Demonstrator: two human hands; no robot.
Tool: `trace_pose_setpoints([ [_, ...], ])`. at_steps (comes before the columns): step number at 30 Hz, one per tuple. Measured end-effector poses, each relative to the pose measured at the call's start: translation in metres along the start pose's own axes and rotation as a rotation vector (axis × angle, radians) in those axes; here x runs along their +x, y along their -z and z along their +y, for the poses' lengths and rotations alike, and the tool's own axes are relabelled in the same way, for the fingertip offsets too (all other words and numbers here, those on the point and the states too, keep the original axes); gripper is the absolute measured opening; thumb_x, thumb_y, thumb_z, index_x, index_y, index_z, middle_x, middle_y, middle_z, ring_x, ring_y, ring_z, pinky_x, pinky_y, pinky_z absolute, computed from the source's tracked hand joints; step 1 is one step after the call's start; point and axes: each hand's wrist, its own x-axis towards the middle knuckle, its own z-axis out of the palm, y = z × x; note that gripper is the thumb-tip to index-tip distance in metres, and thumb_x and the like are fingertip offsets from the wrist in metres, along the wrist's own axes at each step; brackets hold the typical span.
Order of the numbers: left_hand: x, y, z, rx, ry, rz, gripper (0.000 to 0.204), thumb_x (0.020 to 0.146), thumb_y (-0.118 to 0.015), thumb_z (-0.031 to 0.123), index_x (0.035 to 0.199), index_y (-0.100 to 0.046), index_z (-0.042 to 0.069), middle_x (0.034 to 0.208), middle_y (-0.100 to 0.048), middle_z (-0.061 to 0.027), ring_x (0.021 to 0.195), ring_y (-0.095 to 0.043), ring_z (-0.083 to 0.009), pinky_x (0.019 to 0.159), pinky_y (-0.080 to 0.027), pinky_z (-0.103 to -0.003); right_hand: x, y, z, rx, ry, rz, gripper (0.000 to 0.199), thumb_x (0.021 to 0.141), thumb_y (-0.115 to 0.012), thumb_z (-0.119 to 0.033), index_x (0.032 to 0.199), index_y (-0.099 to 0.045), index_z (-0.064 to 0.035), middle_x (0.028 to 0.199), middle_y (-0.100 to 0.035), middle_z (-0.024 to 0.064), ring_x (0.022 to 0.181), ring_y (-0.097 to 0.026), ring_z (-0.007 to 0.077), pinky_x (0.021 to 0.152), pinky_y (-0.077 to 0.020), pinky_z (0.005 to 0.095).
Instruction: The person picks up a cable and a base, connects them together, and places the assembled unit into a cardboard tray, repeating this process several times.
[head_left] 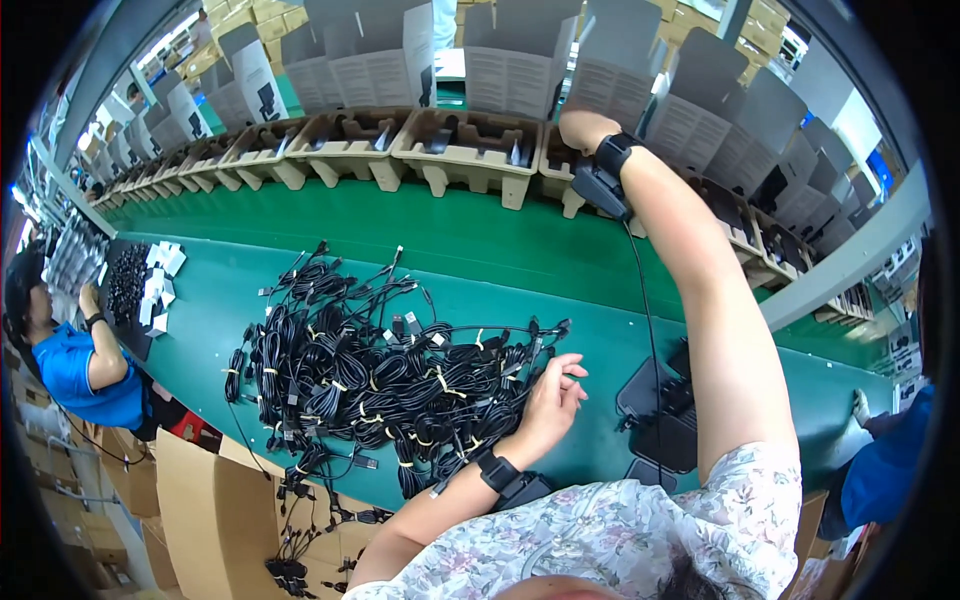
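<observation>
A big heap of black USB cables (390,380), coiled and bound with pale ties, lies on the green table. Beside the heap's right edge is my left hand (550,405), its fingers apart and slightly curled, with nothing in them. My right arm stretches far forward. My right hand (588,130) is over a moulded brown tray (555,165) in the row, in front of a raised grey box flap (610,60); its fingers are hidden, so what it holds does not show. Each wrist wears a black strap with a small black device, and a thin cord hangs from the right one.
Open boxes with brown moulded trays (470,150) line the green ledge. Black flat devices (660,420) lie right of my left hand. An open carton (215,510) with more cables stands below the table edge. A co-worker in blue (85,365) works at left; another person (880,480) is at right.
</observation>
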Motion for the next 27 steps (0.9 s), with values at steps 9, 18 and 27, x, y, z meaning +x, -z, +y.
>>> trace_pose_setpoints([
  [9,0.003,-0.007,0.007,0.053,0.02,0.0,0.036,0.087,-0.045,-0.008,0.121,-0.04,0.003,0.107,-0.053,-0.0107,0.078,-0.059,-0.0137,0.064,-0.05,-0.024,0.101,-0.113,0.032,0.032,-0.229,0.384,0.028,0.082,-0.049,-0.01,0.102,-0.063,0.0018,0.107,-0.061,0.0228,0.098,-0.06,0.0399,0.082,-0.0486,0.0434],
  [18,-0.007,0.001,0.003,0.109,-0.038,0.046,0.034,0.085,-0.047,-0.009,0.117,-0.043,0.002,0.104,-0.052,-0.011,0.077,-0.06,-0.0151,0.063,-0.05,-0.025,0.058,-0.102,0.045,0.053,0.078,0.303,0.03,0.081,-0.047,-0.01,0.106,-0.062,-0.0018,0.106,-0.061,0.0242,0.097,-0.06,0.0399,0.079,-0.0487,0.0449],
  [27,0.004,-0.008,0.006,0.197,-0.176,-0.001,0.031,0.084,-0.046,-0.012,0.113,-0.047,0.001,0.103,-0.049,-0.0108,0.075,-0.06,-0.0152,0.061,-0.05,-0.025,0.079,-0.117,0.082,-0.012,-0.092,0.318,0.023,0.081,-0.053,-0.021,0.096,-0.063,-0.0057,0.105,-0.061,0.0169,0.094,-0.059,0.0355,0.076,-0.0484,0.044],
])
